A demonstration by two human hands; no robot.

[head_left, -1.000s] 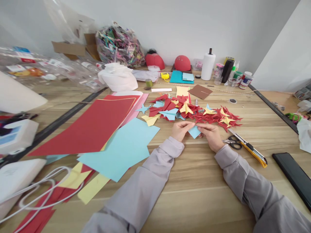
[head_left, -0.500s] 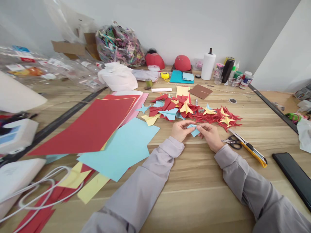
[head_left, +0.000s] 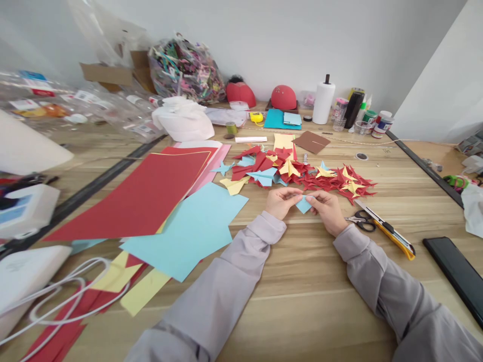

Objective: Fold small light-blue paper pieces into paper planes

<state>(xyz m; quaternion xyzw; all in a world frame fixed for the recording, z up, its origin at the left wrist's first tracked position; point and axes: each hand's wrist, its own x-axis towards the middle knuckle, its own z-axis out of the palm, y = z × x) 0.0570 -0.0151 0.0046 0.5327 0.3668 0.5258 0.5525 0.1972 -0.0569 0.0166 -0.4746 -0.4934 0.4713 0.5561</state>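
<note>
A small folded piece of light blue paper point(head_left: 304, 205) is held up between my two hands, just above the wooden table. My left hand point(head_left: 281, 202) pinches its left upper edge between thumb and fingers. On the other side my right hand point(head_left: 325, 208) grips it, the thumb lying over the paper's front. Beyond my fingers lies a pile of folded paper shapes point(head_left: 264, 163), mostly red, with some yellow and blue ones on top. Scissors with black handles point(head_left: 364, 220) and a yellow utility knife point(head_left: 392, 234) rest right of my right hand.
Large blue sheets point(head_left: 184, 231) and a red sheet point(head_left: 139, 196) cover the table to the left. A black phone point(head_left: 455, 274) lies at the right. White cables point(head_left: 81, 296) curl at the lower left. Bottles and jars point(head_left: 354, 110) stand at the back right.
The blue paper has turned slightly in my fingers and now shows a flatter, pointed face. Both hands stay almost in the same place.
</note>
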